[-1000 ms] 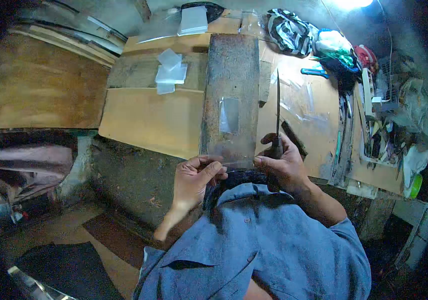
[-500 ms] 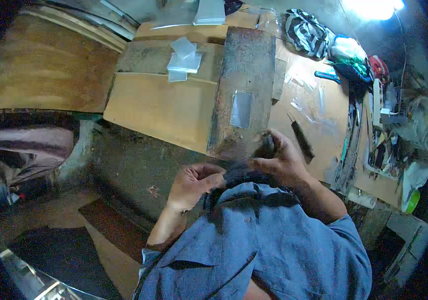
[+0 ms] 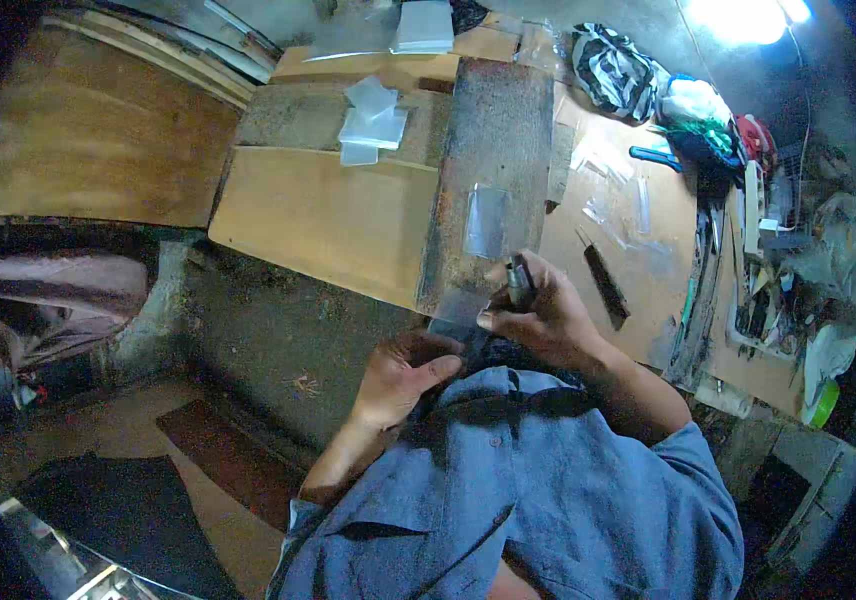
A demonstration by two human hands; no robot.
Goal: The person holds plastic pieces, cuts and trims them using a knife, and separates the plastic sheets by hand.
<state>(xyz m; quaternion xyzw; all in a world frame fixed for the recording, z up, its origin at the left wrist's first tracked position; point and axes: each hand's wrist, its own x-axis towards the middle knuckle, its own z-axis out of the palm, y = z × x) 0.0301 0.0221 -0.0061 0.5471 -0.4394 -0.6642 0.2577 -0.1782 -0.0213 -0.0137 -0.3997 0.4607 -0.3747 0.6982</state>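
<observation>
Close to my body, a small clear plastic sheet [image 3: 456, 316] is held between both hands. My left hand [image 3: 403, 378] pinches its near left side between thumb and fingers. On the opposite side, the thumb of my right hand [image 3: 545, 315] presses at the sheet's edge. The same right hand grips a short dark cylindrical tool with a metallic band [image 3: 519, 284], standing upright; its exact kind cannot be made out. Just beyond, another clear rectangular sheet [image 3: 488, 222] lies flat on the dark worn board [image 3: 498, 120].
Several clear pieces [image 3: 373, 128] lie stacked on the wooden worktop [image 3: 328, 215]. To the right are a dark-handled pointed tool [image 3: 603, 282], a blue cutter [image 3: 655, 157] and plastic strips [image 3: 644, 203]. Bags [image 3: 613, 72] and a tool tray [image 3: 763, 325] stand along the right side.
The held sheet now shows more plainly between my hands. My right hand has shifted slightly left, its dark tool more visible. My left hand has moved slightly right.
</observation>
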